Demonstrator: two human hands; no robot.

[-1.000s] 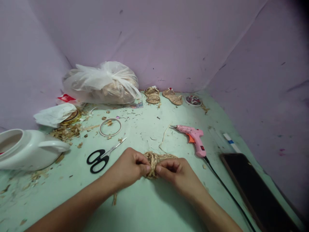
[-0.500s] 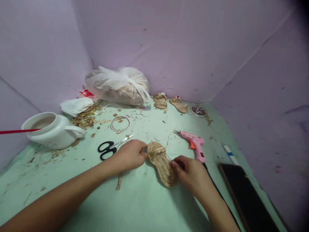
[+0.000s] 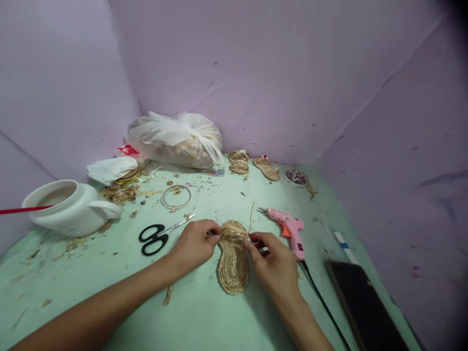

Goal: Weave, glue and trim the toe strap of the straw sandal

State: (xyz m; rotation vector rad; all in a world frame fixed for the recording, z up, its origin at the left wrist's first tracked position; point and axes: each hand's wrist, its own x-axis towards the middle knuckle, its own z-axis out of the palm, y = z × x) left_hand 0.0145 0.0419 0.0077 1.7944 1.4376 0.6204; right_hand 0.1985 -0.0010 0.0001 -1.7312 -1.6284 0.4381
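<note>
Straw sandal [image 3: 232, 261], a small woven sole with a band across its far end, lies flat on the green bench [image 3: 204, 317] between the two hands. At that band's left edge the left hand [image 3: 193, 243] has its fingers curled in, fingertips pinched on the straw. From the other side the right hand [image 3: 274, 265] presses thumb and forefinger together against the band's right edge, its other fingers bent loosely beneath.

Just left of the left hand lie black-handled scissors [image 3: 159, 235], blades pointing right. Just right of the right hand lies a pink glue gun [image 3: 287, 228], nozzle pointing left, with its black cord [image 3: 321, 304] trailing toward the viewer. A dark flat slab [image 3: 365, 307] sits at the bench's near right edge.

Further back a thin ring [image 3: 176, 196] lies among straw scraps, and a white pot [image 3: 69, 208] stands at the far left with a red stick [image 3: 22, 210] across its mouth. Against the purple backdrop rest a tied plastic bag [image 3: 175, 140], two more straw pieces [image 3: 239, 162] and a small dish [image 3: 295, 177].
</note>
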